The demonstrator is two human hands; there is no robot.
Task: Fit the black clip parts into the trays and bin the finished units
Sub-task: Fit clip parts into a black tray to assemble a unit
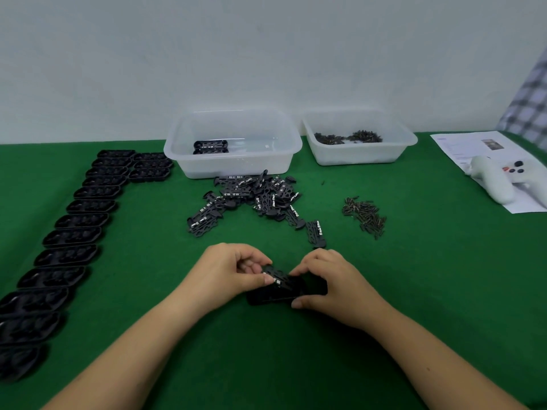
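Observation:
A black tray (pixel 278 295) lies on the green table in front of me, with a flat black clip part (pixel 276 275) resting tilted on top of it. My left hand (pixel 233 269) pinches the clip part's left end. My right hand (pixel 328 284) grips the tray's right end, thumb on its near edge. A heap of loose black clip parts (pixel 257 196) lies just beyond my hands. A long row of empty black trays (pixel 80 220) runs down the left side. The left clear bin (pixel 233 143) holds two finished units (pixel 210 147).
The right clear bin (pixel 359 137) holds small dark metal pins, and a loose pile of the same pins (pixel 365 216) lies on the table. A white game controller (pixel 500 180) rests on a printed sheet (pixel 479 152) at the far right.

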